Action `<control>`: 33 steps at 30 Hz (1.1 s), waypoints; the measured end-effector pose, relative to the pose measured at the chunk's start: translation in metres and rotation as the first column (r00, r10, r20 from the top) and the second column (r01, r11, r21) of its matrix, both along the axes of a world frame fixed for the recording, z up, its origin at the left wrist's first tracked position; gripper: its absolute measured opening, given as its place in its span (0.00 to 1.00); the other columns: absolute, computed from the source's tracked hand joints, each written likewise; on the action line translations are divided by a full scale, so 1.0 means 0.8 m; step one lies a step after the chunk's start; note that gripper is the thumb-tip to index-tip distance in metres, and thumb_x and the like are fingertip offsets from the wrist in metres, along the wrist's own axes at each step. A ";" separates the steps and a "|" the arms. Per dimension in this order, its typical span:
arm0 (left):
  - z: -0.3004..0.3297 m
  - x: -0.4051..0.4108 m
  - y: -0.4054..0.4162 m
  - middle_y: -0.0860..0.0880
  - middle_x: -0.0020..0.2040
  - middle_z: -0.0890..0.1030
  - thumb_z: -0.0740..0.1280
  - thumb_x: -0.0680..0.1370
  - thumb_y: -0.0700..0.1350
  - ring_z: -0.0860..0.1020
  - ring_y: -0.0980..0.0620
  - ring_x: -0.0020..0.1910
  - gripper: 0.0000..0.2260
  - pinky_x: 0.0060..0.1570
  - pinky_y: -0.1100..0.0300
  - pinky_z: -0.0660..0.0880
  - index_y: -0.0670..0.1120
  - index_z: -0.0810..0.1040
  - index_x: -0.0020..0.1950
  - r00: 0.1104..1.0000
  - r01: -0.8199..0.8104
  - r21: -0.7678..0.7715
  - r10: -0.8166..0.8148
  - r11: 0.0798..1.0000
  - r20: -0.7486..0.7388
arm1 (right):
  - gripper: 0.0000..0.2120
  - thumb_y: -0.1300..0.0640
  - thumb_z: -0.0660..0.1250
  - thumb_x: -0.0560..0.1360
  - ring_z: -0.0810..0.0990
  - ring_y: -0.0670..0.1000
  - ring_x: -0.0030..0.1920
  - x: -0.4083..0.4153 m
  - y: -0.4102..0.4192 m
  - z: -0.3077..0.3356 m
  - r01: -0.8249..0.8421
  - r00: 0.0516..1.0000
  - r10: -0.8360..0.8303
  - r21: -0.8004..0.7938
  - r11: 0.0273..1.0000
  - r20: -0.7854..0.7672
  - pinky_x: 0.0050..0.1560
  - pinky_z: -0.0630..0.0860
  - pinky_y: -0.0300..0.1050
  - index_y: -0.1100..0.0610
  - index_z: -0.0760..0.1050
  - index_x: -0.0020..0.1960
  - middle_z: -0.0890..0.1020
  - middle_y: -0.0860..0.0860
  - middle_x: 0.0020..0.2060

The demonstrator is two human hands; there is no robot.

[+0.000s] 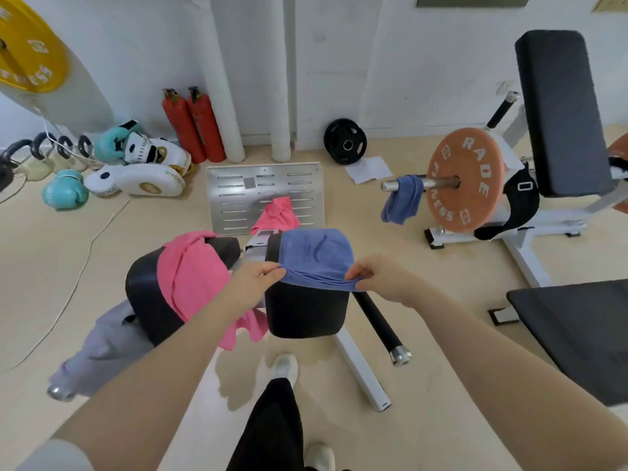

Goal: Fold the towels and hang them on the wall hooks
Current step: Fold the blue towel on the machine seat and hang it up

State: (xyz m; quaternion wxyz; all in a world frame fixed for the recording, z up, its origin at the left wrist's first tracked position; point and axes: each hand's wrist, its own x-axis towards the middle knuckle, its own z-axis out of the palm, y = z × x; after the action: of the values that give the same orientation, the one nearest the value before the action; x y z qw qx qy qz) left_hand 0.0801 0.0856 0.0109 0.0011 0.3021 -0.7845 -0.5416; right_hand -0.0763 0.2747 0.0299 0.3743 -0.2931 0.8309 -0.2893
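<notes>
Two red fire extinguishers (193, 125) by the wall, orange weight plate (465, 180), black plate (345, 141), teal boxing gloves (64, 189)

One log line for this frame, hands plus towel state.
left hand: pinches blue towel | right hand: pinches same towel | towel: draped on black pad | fold: not done

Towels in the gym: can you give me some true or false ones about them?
1. Both hands pinch the blue towel on the black pad. True: left hand, right hand.
2. A green towel lies on the other pad. False: it is a pink towel.
3. Another blue towel hangs on the metal bar. True.
4. The weight plate on that bar is yellow. False: it is orange.
</notes>
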 end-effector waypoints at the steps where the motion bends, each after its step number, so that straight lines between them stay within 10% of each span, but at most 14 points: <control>1: -0.006 0.010 0.008 0.50 0.51 0.81 0.62 0.79 0.41 0.76 0.54 0.51 0.11 0.49 0.71 0.71 0.41 0.80 0.57 1.000 0.008 -0.008 -0.008 1.000 0.022 | 0.10 0.69 0.66 0.71 0.76 0.51 0.48 0.008 0.004 -0.008 -0.031 0.999 0.031 0.026 0.999 -0.017 0.52 0.72 0.41 0.61 0.80 0.51 0.79 0.52 0.45; 4: -0.029 0.035 0.026 0.47 0.46 0.79 0.61 0.80 0.43 0.75 0.50 0.45 0.11 0.46 0.60 0.70 0.41 0.80 0.56 0.995 0.016 -0.071 -0.009 0.997 0.099 | 0.11 0.67 0.65 0.72 0.75 0.50 0.49 0.031 0.013 -0.030 -0.144 0.985 0.154 0.114 0.983 -0.081 0.50 0.69 0.36 0.61 0.79 0.53 0.80 0.54 0.49; 7: -0.046 0.045 0.036 0.48 0.38 0.79 0.60 0.80 0.42 0.73 0.54 0.34 0.09 0.32 0.71 0.67 0.44 0.80 0.54 0.991 0.020 -0.098 -0.007 0.995 0.133 | 0.13 0.66 0.60 0.75 0.71 0.47 0.48 0.047 0.016 -0.049 -0.230 0.963 0.251 0.186 0.955 -0.098 0.41 0.63 0.31 0.61 0.77 0.57 0.80 0.54 0.56; 9: -0.054 0.044 0.038 0.48 0.49 0.81 0.61 0.80 0.43 0.78 0.54 0.43 0.11 0.42 0.70 0.69 0.44 0.79 0.58 0.981 0.071 -0.086 -0.054 0.994 0.186 | 0.14 0.64 0.57 0.77 0.73 0.50 0.50 0.051 0.012 -0.056 -0.259 0.950 0.292 0.243 0.935 -0.110 0.39 0.64 0.33 0.59 0.75 0.60 0.79 0.54 0.57; 19: -0.040 -0.046 -0.032 0.46 0.63 0.77 0.59 0.80 0.41 0.75 0.49 0.61 0.15 0.59 0.61 0.66 0.42 0.73 0.65 0.979 -0.160 -0.091 0.170 0.983 0.115 | 0.20 0.55 0.55 0.80 0.62 0.52 0.73 -0.002 -0.062 -0.043 -0.078 0.949 0.081 0.020 0.997 -0.304 0.70 0.57 0.44 0.58 0.62 0.72 0.64 0.52 0.72; 28: -0.079 -0.146 -0.112 0.48 0.35 0.71 0.56 0.80 0.44 0.68 0.52 0.35 0.11 0.40 0.58 0.65 0.45 0.74 0.41 0.930 0.113 -0.007 -0.103 0.994 0.353 | 0.25 0.47 0.50 0.81 0.50 0.50 0.76 -0.040 -0.182 -0.081 -0.339 0.891 0.391 0.236 0.911 -0.231 0.75 0.48 0.51 0.55 0.53 0.76 0.52 0.52 0.77; 33: -0.105 -0.181 -0.132 0.47 0.33 0.71 0.57 0.79 0.43 0.69 0.50 0.35 0.13 0.39 0.57 0.65 0.41 0.74 0.37 0.888 0.124 0.051 -0.134 0.991 0.440 | 0.23 0.44 0.51 0.80 0.70 0.56 0.65 -0.058 -0.217 -0.127 -0.241 0.937 0.305 0.319 0.917 -0.168 0.61 0.65 0.49 0.60 0.69 0.63 0.73 0.55 0.63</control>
State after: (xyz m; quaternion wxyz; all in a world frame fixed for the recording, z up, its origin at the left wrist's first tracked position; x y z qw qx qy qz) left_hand -0.0644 -0.0204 -0.0734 -0.2164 0.3647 -0.7766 -0.4660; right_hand -0.1225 0.1008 -0.0715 0.3588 -0.3772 0.8506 -0.0739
